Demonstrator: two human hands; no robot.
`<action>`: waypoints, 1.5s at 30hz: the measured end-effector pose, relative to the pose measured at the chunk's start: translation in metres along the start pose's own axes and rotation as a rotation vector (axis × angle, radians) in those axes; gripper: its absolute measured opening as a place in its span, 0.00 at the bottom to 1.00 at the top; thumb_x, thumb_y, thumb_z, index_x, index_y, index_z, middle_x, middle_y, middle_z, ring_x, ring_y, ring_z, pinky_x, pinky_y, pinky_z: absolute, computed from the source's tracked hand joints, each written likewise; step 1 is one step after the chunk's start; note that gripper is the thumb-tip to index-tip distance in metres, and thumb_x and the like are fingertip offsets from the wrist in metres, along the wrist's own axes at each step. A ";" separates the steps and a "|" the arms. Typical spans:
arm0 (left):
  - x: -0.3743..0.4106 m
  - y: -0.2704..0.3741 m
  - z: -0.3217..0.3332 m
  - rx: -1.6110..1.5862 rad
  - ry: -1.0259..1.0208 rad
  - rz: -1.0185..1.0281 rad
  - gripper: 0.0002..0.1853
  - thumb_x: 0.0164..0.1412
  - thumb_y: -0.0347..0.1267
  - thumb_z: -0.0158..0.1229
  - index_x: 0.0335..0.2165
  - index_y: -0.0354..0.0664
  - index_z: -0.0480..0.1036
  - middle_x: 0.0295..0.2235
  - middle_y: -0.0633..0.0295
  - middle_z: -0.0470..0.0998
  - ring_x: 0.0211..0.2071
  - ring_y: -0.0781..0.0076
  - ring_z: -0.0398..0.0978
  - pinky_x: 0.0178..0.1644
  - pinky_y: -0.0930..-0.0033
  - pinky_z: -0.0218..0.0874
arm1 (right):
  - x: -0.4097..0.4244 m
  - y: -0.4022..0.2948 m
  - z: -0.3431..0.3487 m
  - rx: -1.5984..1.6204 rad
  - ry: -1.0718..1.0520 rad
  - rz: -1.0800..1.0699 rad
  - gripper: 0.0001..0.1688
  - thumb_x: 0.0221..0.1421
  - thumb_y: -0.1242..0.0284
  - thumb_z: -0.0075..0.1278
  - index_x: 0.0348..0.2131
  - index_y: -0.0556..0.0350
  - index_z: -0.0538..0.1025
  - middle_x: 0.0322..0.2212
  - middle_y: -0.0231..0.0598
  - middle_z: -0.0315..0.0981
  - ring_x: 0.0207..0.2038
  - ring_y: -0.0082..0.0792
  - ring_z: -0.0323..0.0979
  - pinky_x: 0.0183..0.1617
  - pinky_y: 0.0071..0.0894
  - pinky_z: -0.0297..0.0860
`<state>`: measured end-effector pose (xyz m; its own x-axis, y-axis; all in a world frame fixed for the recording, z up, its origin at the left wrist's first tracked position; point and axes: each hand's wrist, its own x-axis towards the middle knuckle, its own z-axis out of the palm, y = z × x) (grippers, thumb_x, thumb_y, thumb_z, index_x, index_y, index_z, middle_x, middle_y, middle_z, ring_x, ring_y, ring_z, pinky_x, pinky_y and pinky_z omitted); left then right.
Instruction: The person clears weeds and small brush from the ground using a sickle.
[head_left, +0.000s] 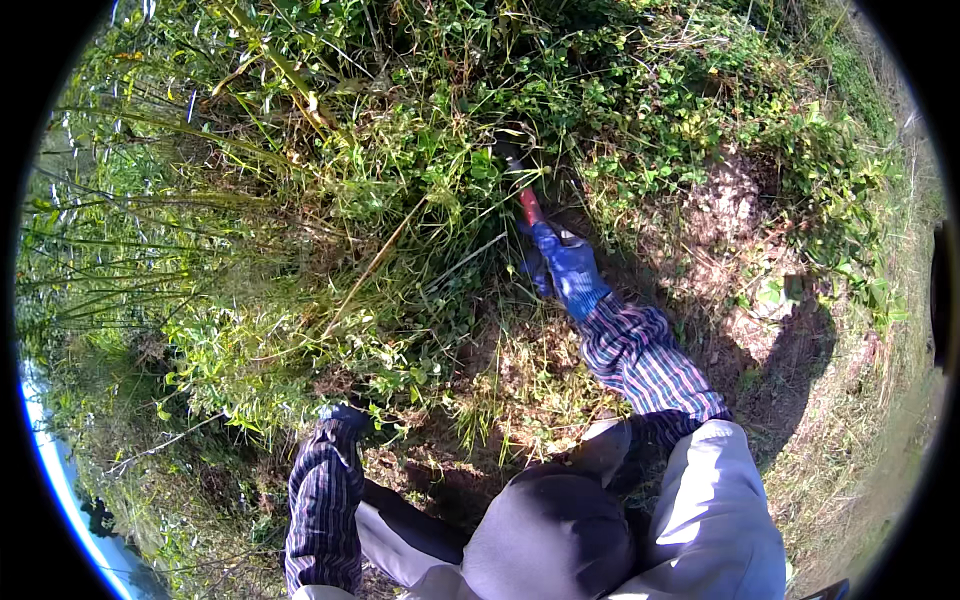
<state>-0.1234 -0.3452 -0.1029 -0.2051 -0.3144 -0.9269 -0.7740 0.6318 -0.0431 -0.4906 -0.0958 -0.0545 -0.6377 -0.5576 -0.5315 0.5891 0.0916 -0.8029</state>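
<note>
My right hand (566, 262), in a blue knit glove, is closed around the red handle (530, 206) of a hand tool. The tool's dark far end points up into the weeds (442, 180), and leaves cover part of it, so its kind is unclear. My left hand (343, 418), in a dark-looking glove, is low at the left by the edge of the greenery. Shade and the striped sleeve obscure its fingers, and I cannot tell whether it holds anything.
Dense weeds and tall stems fill the left and top. A dry stalk (375, 259) slants through the middle. Bare soil with cut grass (724, 247) lies at the right, partly in shadow. My light-coloured trouser legs (716, 510) are at the bottom.
</note>
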 end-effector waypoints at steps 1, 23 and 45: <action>0.001 0.001 -0.001 0.006 -0.011 0.002 0.22 0.57 0.51 0.50 0.43 0.54 0.75 0.34 0.59 0.80 0.33 0.60 0.77 0.36 0.59 0.68 | -0.001 0.003 -0.003 0.010 0.022 -0.021 0.28 0.59 0.60 0.50 0.53 0.55 0.67 0.19 0.34 0.73 0.15 0.21 0.66 0.16 0.22 0.62; -0.006 0.010 -0.009 0.061 0.002 -0.006 0.24 0.57 0.56 0.48 0.47 0.61 0.73 0.38 0.61 0.79 0.39 0.57 0.76 0.43 0.58 0.67 | 0.069 -0.006 -0.024 -0.187 0.112 0.078 0.13 0.57 0.64 0.52 0.36 0.54 0.74 0.20 0.34 0.74 0.15 0.26 0.69 0.14 0.28 0.63; -0.238 0.225 -0.073 0.262 0.677 0.203 0.23 0.51 0.41 0.59 0.43 0.38 0.71 0.34 0.56 0.75 0.35 0.64 0.75 0.34 0.58 0.63 | -0.037 0.024 -0.038 0.011 -0.125 0.084 0.23 0.57 0.81 0.44 0.53 0.53 0.63 0.20 0.32 0.70 0.15 0.21 0.66 0.15 0.20 0.62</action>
<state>-0.2925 -0.1797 0.1351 -0.7176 -0.4873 -0.4975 -0.5314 0.8449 -0.0612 -0.4714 -0.0419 -0.0644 -0.5194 -0.6472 -0.5581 0.6434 0.1336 -0.7538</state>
